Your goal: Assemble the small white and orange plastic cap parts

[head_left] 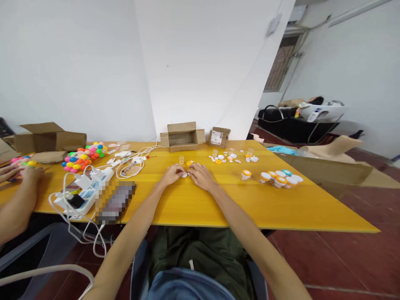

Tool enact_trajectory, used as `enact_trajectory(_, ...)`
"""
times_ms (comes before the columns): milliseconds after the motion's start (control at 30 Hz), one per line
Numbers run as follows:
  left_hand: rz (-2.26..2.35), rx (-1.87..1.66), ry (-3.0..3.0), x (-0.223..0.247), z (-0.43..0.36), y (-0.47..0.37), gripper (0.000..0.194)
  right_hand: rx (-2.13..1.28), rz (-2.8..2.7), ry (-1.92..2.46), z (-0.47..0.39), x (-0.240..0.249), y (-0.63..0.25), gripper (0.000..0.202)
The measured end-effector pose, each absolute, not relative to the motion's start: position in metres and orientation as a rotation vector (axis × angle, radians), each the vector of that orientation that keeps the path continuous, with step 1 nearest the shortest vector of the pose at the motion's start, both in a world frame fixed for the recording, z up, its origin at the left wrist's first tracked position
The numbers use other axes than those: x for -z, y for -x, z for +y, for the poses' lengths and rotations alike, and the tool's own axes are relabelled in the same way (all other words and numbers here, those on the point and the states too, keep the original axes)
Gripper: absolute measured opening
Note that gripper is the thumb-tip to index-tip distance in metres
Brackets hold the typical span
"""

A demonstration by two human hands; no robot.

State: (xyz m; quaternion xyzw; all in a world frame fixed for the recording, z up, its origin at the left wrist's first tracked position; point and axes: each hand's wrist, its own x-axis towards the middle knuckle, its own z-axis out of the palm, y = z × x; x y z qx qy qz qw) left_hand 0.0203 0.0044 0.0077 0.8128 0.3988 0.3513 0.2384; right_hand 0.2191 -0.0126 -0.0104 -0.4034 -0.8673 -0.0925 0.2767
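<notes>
My left hand (172,174) pinches a small white disc (184,175) just above the yellow table. Close beside it, my right hand (201,176) has its fingers curled in at the disc's right edge; a tiny white piece seems to be at the fingertips, too small to name. Right behind the hands lies an orange ring-shaped lid (189,163). A clear plastic cup (181,160) stands beyond my left hand. Farther right are loose orange and white lid parts (218,161) with more clear cups (215,153) among them.
Several lidded cups (280,181) cluster at the right, one lidded cup (246,174) apart. Cardboard boxes (182,146) stand against the wall. At left are a power strip (90,196), tangled white cables, a blurred phone (117,203), colourful balls (81,160) and another person's hands (31,173).
</notes>
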Motion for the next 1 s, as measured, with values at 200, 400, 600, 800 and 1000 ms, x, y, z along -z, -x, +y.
enact_trajectory(200, 1.069, -0.966, -2.244, -0.0069, 0.0051, -0.0204, 0.013, 0.271, -2.383, 1.077, -0.0099, 0.0096, -0.2164, 0.020)
enact_trajectory(400, 1.094, -0.963, -2.237, -0.0064, 0.0040, -0.0196, 0.011, 0.262, -2.375, 1.070, -0.0069, 0.0104, -0.2179, 0.018)
enact_trajectory(600, 1.121, -0.946, -2.229, -0.0085, 0.0026, -0.0208, 0.012, 0.224, -2.323, 1.091, -0.0078, 0.0119, -0.2185, 0.012)
enact_trajectory(800, 1.135, -0.940, -2.221, -0.0112, 0.0011, -0.0209, 0.014, 0.191, -2.301, 1.093, -0.0064, 0.0139, -0.2181, 0.011)
enact_trajectory(1000, 1.112, -0.950, -2.219, -0.0105, 0.0017, -0.0212, 0.015, 0.187, -2.310, 1.067, -0.0057, 0.0138, -0.2198, 0.013)
